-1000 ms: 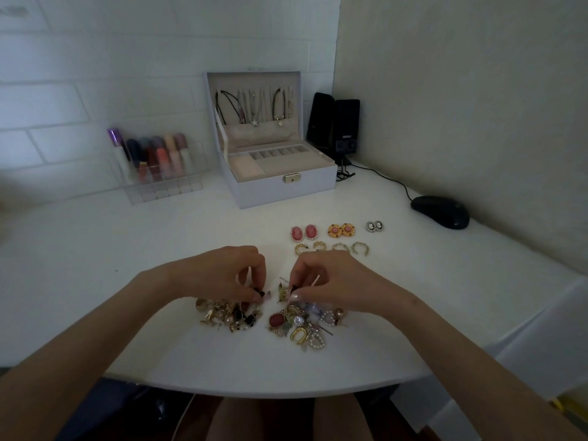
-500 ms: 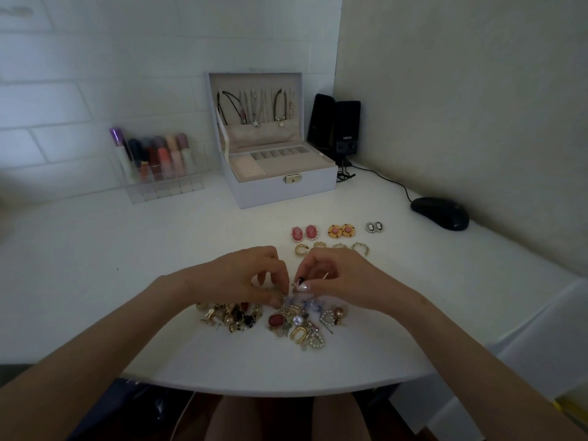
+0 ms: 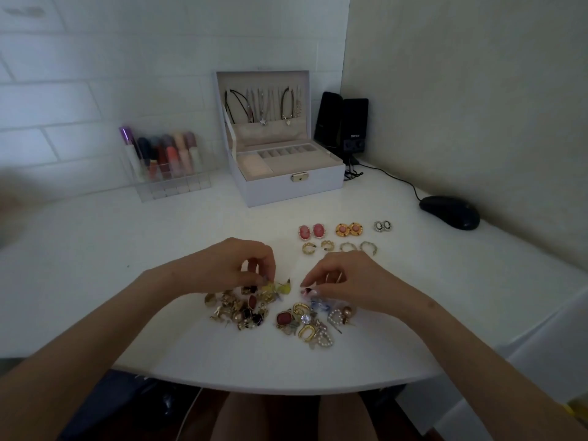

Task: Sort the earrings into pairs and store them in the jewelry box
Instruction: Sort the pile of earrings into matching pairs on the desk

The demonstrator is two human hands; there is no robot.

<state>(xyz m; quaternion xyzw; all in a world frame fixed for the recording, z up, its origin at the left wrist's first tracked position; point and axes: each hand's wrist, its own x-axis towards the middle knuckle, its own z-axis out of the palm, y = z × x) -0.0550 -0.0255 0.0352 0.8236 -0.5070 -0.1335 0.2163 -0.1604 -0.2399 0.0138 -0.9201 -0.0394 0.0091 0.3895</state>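
Two loose heaps of mixed earrings lie near the table's front edge, a left heap (image 3: pixel 239 310) and a right heap (image 3: pixel 310 323). My left hand (image 3: pixel 235 265) hovers over the left heap, its fingertips pinching a small yellow earring (image 3: pixel 276 287). My right hand (image 3: pixel 346 281) is over the right heap, pinching a small dark earring (image 3: pixel 306 290). Sorted pairs lie beyond: pink ovals (image 3: pixel 311 232), orange rounds (image 3: pixel 349 229), cameo studs (image 3: pixel 382 226), gold hoops (image 3: pixel 339 247). The white jewelry box (image 3: pixel 286 183) stands open at the back.
A clear organizer (image 3: pixel 173 186) with lipsticks stands left of the box. Black speakers (image 3: pixel 342 125) and a black mouse (image 3: pixel 449 212) with its cable sit at the back right by the wall. The white table's curved front edge (image 3: pixel 286 388) is close to me.
My hands came together over the heaps half a second ago and have now drawn apart, each with a small earring pinched. The left heap is more exposed.
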